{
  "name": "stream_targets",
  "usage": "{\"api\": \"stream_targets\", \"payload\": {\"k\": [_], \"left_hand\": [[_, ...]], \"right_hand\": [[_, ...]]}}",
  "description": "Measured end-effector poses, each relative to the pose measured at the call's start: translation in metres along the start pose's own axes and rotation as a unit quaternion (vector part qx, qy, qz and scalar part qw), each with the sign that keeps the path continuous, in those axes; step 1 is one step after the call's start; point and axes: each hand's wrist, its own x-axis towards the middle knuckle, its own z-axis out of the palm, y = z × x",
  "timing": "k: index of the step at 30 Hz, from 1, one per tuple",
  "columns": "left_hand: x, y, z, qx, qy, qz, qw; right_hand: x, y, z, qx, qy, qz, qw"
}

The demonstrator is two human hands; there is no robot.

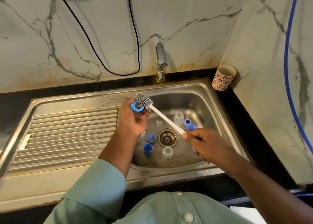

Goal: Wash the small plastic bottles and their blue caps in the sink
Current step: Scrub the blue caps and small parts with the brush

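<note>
- Over the sink [210,95] basin: left hand [133,119] pinches one blue ring cap [136,106]; right hand [201,144] grips brush [144,100] handle.
- On basin floor: two bottles [178,118] [167,153], four blue caps [151,138] [147,149] [187,122] [191,127].

Two bottles [178,118], five blue caps [147,149]

Steel sink [210,95], basin right, ribbed drainboard [71,134] left | basin floor: two clear bottles [167,153], blue caps [147,149] around drain [167,137] | black counter [250,122]: patterned cup [223,78] far right.
</note>
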Motion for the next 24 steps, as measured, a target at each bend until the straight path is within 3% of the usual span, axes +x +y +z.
{"api": "stream_targets", "payload": {"k": [5,8,16,20,24], "left_hand": [[-0.004,-0.003,0.005,-0.048,-0.007,0.011,0.999],[-0.009,-0.008,0.009,-0.067,-0.049,0.011,0.997],[-0.009,-0.016,0.014,-0.037,-0.064,0.053,0.996],[-0.007,-0.011,0.017,0.002,-0.080,0.052,0.995],[-0.009,-0.013,0.019,-0.011,-0.077,0.050,0.996]], "right_hand": [[0.001,0.007,0.003,-0.015,0.014,-0.025,0.999],[0.002,0.014,0.007,0.043,0.050,-0.013,0.998],[0.011,0.019,0.020,0.029,0.065,-0.077,0.994],[0.013,0.023,0.011,0.053,0.065,-0.018,0.996],[0.012,0.019,0.008,0.063,0.044,-0.014,0.997]]}}
